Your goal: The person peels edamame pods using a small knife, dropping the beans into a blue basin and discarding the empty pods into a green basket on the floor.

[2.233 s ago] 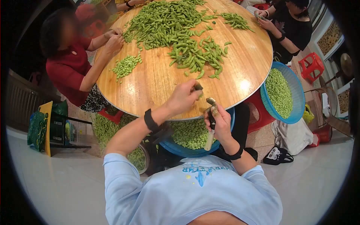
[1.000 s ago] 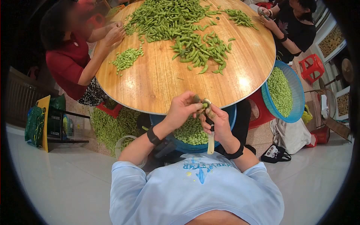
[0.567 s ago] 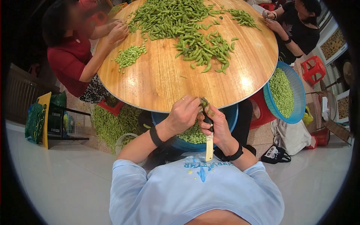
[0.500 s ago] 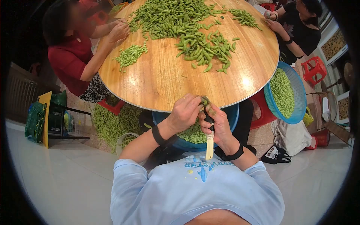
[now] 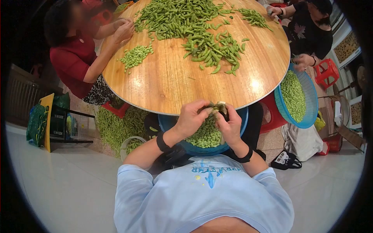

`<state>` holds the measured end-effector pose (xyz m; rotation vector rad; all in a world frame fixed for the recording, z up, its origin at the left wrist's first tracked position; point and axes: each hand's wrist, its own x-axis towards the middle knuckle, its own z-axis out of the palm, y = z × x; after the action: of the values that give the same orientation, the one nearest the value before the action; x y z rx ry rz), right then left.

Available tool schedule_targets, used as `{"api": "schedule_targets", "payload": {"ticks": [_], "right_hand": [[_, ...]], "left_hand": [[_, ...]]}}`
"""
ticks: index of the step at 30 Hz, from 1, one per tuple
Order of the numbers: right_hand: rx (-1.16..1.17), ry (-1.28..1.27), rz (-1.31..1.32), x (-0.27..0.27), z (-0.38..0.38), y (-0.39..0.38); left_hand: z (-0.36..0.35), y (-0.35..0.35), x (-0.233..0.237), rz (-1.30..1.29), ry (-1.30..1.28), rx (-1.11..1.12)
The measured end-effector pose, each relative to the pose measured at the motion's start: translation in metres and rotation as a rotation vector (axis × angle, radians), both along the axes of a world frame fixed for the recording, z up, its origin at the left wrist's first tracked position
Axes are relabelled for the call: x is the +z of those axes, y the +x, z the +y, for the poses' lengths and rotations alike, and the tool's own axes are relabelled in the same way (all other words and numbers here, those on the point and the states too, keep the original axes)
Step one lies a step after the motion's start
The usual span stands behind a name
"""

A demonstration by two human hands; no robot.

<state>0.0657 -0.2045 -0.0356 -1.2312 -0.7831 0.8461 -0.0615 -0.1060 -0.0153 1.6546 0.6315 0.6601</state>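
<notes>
Over a blue basin (image 5: 244, 126) of shelled green beans (image 5: 206, 134), both my hands meet just in front of the table edge. Fingers of my left hand (image 5: 192, 118) pinch a green bean pod (image 5: 213, 110), seen only in part. My right hand (image 5: 230, 123) is closed around a small knife (image 5: 224, 115) with a black and cream handle, mostly covered by the fingers, and touches the pod too. On the round wooden table (image 5: 163, 85) lie a large heap of bean pods (image 5: 171, 19) and a looser cluster of pods (image 5: 217, 50) nearer me.
A small pile of shelled beans (image 5: 136, 56) lies before a person in red (image 5: 72, 58) at left. At right sits a person in black (image 5: 311, 35), beside a blue basket (image 5: 311, 93) of shelled beans. Pods cover the floor (image 5: 116, 130) at left; red stools (image 5: 326, 73) stand around.
The knife handle, earlier pointing down from my right hand, is now mostly hidden in it. My right hand has turned and shifted right. The person in black has lowered one hand toward the basket.
</notes>
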Motion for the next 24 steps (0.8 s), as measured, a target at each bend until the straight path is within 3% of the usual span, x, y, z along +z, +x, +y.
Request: {"api": "schedule_targets", "payload": {"ticks": [1, 2, 4, 13, 15, 19, 21, 22, 24], "right_hand": [[-0.034, 0.003, -0.178, 0.0, 0.002, 0.001], [-0.035, 0.004, -0.177, 0.0, 0.003, 0.002], [-0.087, 0.1, -0.535, 0.0, 0.005, 0.007], [-0.086, 0.189, -0.797, 0.018, -0.003, 0.013], [-0.05, 0.185, -0.747, 0.012, -0.002, 0.007], [0.034, 0.147, -0.692, 0.006, 0.002, 0.007], [0.144, -0.017, -0.338, 0.008, 0.002, 0.007], [0.192, -0.129, -0.02, 0.009, 0.002, 0.008], [0.23, -0.147, 0.05, 0.019, 0.005, 0.014]], "left_hand": [[-0.001, -0.001, -0.001, 0.003, -0.002, -0.002], [-0.002, -0.002, 0.0, 0.018, 0.01, -0.01], [-0.002, -0.003, 0.003, 0.031, 0.022, -0.016], [-0.002, -0.008, 0.001, -0.014, -0.146, 0.039], [-0.002, -0.008, -0.004, 0.016, 0.125, 0.025], [-0.007, -0.008, 0.007, -0.004, 0.13, 0.021], [-0.007, -0.006, 0.011, -0.062, 0.15, 0.022], [-0.006, -0.004, 0.01, -0.06, 0.145, 0.022], [0.0, -0.002, 0.006, -0.086, 0.21, -0.003]]}}
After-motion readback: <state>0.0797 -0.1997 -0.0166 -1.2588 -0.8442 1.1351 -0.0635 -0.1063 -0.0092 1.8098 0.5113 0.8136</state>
